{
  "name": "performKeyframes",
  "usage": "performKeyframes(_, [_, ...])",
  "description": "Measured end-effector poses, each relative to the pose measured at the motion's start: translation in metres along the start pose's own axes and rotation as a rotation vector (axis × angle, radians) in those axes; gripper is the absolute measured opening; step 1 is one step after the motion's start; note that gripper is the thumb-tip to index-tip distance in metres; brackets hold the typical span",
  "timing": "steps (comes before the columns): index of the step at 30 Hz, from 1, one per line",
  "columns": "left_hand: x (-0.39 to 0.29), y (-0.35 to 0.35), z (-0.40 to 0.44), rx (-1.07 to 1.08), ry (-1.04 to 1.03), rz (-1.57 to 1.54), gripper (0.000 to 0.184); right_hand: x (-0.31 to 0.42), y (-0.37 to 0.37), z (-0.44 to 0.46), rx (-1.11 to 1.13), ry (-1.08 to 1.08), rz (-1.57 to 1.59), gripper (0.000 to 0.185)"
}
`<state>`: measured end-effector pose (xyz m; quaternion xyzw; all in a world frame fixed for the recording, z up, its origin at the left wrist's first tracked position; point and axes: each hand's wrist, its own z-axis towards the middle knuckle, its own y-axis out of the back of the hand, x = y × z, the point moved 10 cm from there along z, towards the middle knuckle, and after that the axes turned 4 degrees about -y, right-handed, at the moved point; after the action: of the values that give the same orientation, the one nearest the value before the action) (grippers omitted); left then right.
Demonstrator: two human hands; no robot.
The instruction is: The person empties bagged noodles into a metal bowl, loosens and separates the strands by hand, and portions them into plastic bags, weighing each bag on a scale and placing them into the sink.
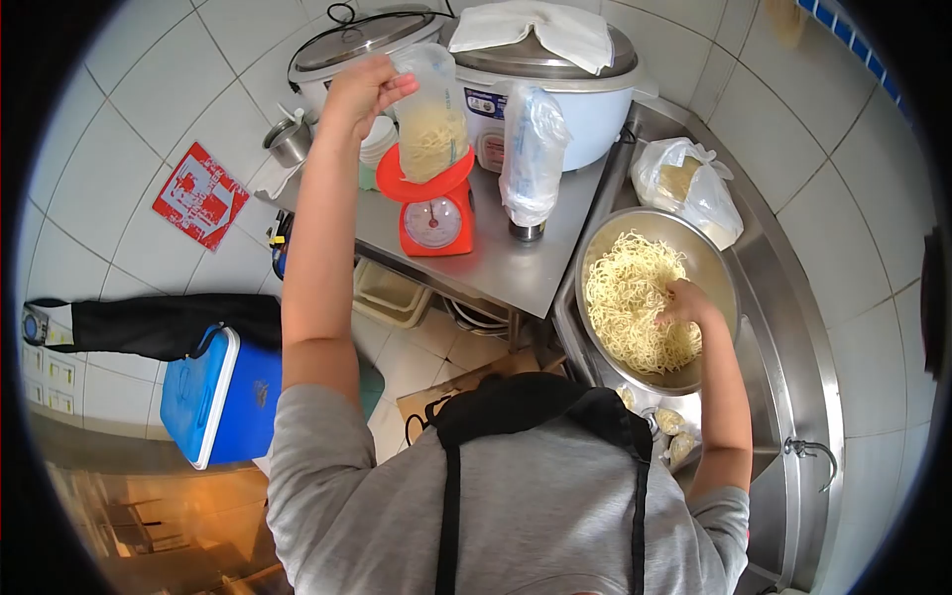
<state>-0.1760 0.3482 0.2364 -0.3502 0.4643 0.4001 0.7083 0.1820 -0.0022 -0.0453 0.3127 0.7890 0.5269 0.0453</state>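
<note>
My left hand (369, 91) pinches the top edge of a clear plastic bag (428, 79), with pale noodles in its lower part. The bag stands on the red pan (395, 186) of a red kitchen scale (458, 220) with a round white dial. My right hand (691, 303) is in a big steel bowl (722, 260), its fingers curled into a heap of yellow noodles (635, 307). Noodles partly hide those fingertips. At the back right of the bowl lies a white plastic bag (716, 210) with something yellowish inside.
Two large cookers, one white (595, 109), stand behind the scale on the steel table (486, 268). A plastic-wrapped upright object (534, 159) is right of the scale. Small filled bags (672, 421) lie below the bowl, near the sink tap (815, 451). A blue cooler (243, 402) is at left.
</note>
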Motion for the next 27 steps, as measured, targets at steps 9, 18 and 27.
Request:
performKeyframes(9, [0.044,0.045,0.011,-0.08,0.103,0.071,0.033,-0.008,0.008,-0.001,-0.107,-0.003,0.019,0.054])
performKeyframes(18, [0.025,0.012,-0.004,0.028,-0.022,0.261,0.05,-0.017,0.006,0.0,-0.105,-0.032,0.084,0.044])
performKeyframes(27, [0.019,0.029,-0.005,-0.115,-0.05,0.678,0.036,-0.013,0.013,-0.001,-0.187,-0.009,0.074,0.046])
